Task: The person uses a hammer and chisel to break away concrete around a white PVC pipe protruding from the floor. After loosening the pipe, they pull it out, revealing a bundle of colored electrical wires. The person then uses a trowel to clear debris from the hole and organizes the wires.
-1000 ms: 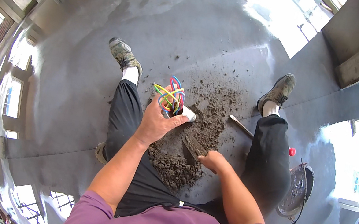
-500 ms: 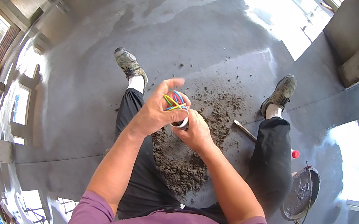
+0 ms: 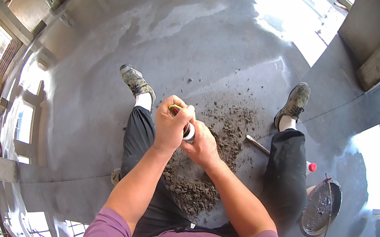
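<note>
My left hand (image 3: 171, 128) is closed in a fist around several coloured electrical wires (image 3: 174, 109); a bit of yellow, green and red shows at its top. Right beside it, my right hand (image 3: 204, 146) wraps round a short white pipe (image 3: 190, 132) with a round open end. The two hands touch over the pipe, between my spread legs. How the wires run into the pipe is hidden by my left fist.
Loose dirt (image 3: 192, 194) lies scattered on the grey concrete floor (image 3: 93, 97) below my hands. By my right leg are a wooden-looking handle (image 3: 258, 144), a red cap (image 3: 312, 167) and a dirty bucket (image 3: 320, 208) with a wire bail.
My left hand has gone from partly spread fingers, with the crossed wires in plain view, to a tight fist hiding most of them. The right hand stays at the pipe.
</note>
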The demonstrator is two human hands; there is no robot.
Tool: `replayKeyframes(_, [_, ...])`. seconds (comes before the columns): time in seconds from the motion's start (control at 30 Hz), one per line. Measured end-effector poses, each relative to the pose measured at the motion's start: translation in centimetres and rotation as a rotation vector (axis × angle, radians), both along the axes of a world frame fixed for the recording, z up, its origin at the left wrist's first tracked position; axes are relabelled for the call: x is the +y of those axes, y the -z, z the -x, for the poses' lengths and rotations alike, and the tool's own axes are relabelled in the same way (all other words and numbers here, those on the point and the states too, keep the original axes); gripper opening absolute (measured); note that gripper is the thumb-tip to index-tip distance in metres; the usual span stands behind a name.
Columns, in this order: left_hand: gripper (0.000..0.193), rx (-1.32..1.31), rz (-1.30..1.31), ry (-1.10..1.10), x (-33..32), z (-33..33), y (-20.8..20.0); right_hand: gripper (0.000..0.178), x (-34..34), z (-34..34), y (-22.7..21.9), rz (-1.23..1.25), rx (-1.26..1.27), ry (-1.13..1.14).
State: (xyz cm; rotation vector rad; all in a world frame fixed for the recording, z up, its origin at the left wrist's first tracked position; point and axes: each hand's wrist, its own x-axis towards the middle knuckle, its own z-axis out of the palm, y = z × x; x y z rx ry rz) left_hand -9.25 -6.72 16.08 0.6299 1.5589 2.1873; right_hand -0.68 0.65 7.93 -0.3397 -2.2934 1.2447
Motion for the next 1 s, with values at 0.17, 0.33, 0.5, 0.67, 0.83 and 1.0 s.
replayKeyframes(0.17, [0.013, 0.367, 0.318, 0.04, -1.2, 0.5, -2.8, 0.047, 0.4, 0.2, -1.8, 0.058, 0.013, 0.018])
replayKeyframes(0.33, [0.027, 0.422, 0.435, 0.139, -2.4, 1.1, -4.1, 0.043, 0.0, 0.8, -4.3, 0.019, 0.155, 0.058])
replayKeyframes(0.5, [0.034, 0.298, 0.362, 0.214, -3.5, 1.2, -3.8, 0.043, 0.2, 0.3, -5.4, 0.022, 0.058, 0.011])
replayKeyframes(0.67, [0.024, 0.17, 0.453, 0.155, -2.2, 0.9, -3.6, 0.042, 0.0, 0.5, -5.1, 0.008, 0.146, 0.031])
replayKeyframes(0.83, [0.032, 0.382, 0.512, 0.183, -2.4, 0.5, -4.4, 0.044, 0.9, 0.2, -3.9, 0.011, 0.134, -0.041])
replayKeyframes(1.0, [0.027, 0.498, 0.785, 0.391, -3.7, 2.4, -8.1, 0.044, 0.8, 0.0, -3.9, 0.083, 0.019, -0.072])
